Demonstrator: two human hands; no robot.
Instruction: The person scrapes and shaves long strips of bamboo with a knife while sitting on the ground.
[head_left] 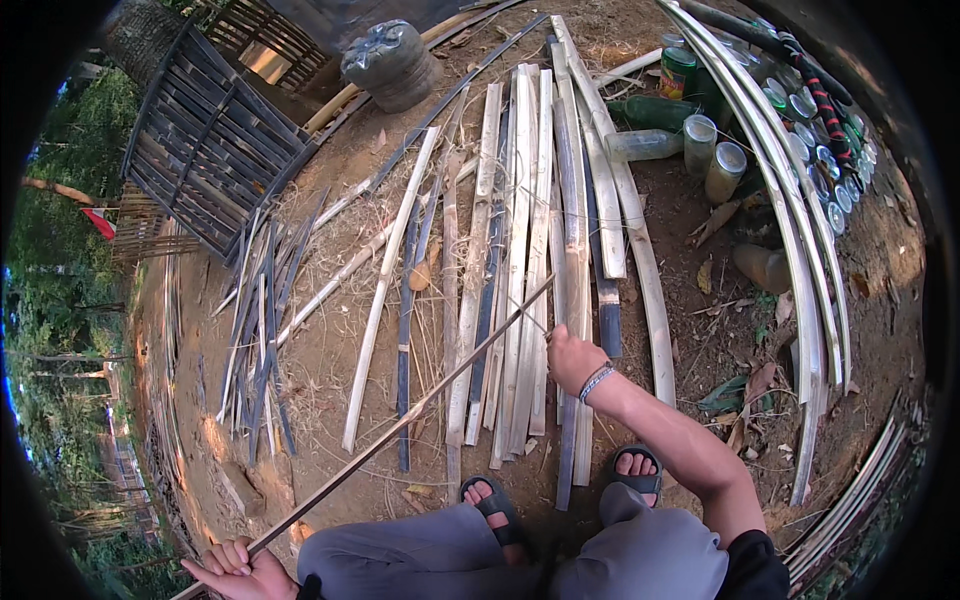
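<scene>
A long, thin bamboo strip (pixel 400 424) runs slantwise from the lower left up to the middle. My left hand (pixel 240 572) grips its near end at the lower left, with one finger pointing outward. Close to the strip's far end, my right hand (pixel 576 360) is closed around a slim, blade-like tool (pixel 535 319) that meets the strip; its handle is hidden in my fist. Under both lie many split bamboo slats (pixel 520 230), side by side on the ground, some pale side up and some dark.
Thinner strips (pixel 262 350) lie heaped at the left, near a slatted bamboo panel (pixel 210 140). A large plastic container (pixel 388 65) stands at the back. Glass bottles and jars (pixel 700 140) gather at the right beside long curved slats (pixel 790 200). Shavings and leaves litter the soil around my sandalled feet (pixel 492 505).
</scene>
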